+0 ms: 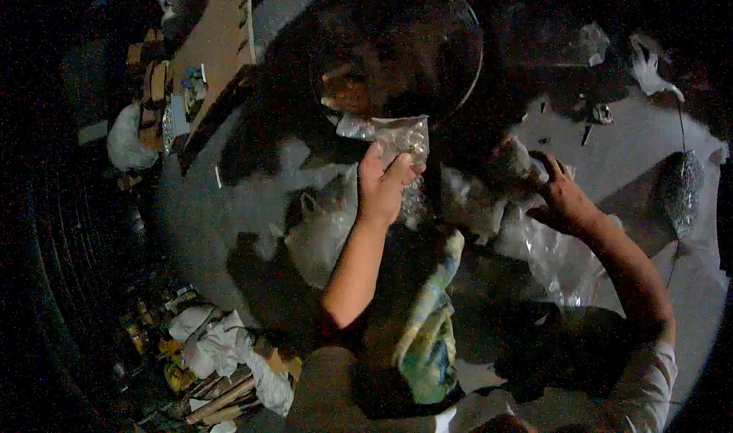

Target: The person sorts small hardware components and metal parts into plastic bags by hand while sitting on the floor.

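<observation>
Left hand [380,187] around small clear bag [389,131], shiny bits [417,144] inside

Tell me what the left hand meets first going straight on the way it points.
The left hand, clear bag held ahead of it, would likely meet the round dark container; depth is hard to judge here.

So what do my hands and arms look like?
Your left hand and right hand are ungloved, and your left forearm and right forearm are bare to the wrists. A pale, creased sleeve covers the upper right side; any left sleeve is lost in shadow.
</observation>
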`<act>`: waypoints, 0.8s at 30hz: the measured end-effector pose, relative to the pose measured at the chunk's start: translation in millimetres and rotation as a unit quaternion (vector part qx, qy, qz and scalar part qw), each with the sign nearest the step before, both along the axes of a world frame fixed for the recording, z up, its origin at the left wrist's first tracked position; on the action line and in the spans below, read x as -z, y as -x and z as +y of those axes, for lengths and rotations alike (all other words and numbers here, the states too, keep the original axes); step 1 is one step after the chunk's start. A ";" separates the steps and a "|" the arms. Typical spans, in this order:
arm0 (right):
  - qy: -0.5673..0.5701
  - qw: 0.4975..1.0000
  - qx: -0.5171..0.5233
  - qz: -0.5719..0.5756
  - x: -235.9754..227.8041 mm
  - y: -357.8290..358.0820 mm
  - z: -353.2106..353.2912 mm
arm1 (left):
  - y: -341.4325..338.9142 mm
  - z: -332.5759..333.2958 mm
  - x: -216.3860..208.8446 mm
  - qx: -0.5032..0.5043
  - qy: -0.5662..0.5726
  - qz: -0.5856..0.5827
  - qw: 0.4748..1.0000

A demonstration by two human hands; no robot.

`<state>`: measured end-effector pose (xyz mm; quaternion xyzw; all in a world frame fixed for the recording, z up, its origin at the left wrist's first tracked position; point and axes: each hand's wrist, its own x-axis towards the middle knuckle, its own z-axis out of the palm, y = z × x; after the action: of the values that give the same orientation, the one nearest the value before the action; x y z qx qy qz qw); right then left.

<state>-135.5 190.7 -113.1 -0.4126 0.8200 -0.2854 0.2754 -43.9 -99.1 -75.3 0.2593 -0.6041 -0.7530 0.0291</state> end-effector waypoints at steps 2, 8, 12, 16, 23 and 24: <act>-0.066 0.997 0.036 -0.020 45.9 -24.6 7.5 | -6.5 10.6 -1.7 0.027 0.024 0.007 0.999; -0.008 0.995 0.100 0.003 108.9 -44.8 20.2 | -17.0 10.5 8.2 0.014 -0.017 -0.045 0.999; -0.034 0.997 0.060 0.040 142.1 -50.6 28.7 | -8.2 23.6 18.5 0.025 -0.034 -0.027 0.999; -0.040 0.995 0.010 0.087 135.5 -44.6 26.4 | -1.2 27.7 36.3 0.074 -0.050 -0.019 0.996; -0.226 0.957 0.092 -0.159 74.0 -16.5 7.8 | 28.5 19.4 60.0 0.077 -0.041 -0.055 0.995; -0.220 0.952 0.112 -0.179 80.4 -18.7 10.0 | 32.2 15.8 70.4 0.120 -0.060 -0.026 0.991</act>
<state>-116.8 200.7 -193.5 -0.1898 0.8404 -0.1966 0.4681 -76.0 -83.2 -145.7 0.2057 -0.5849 -0.7790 -0.0933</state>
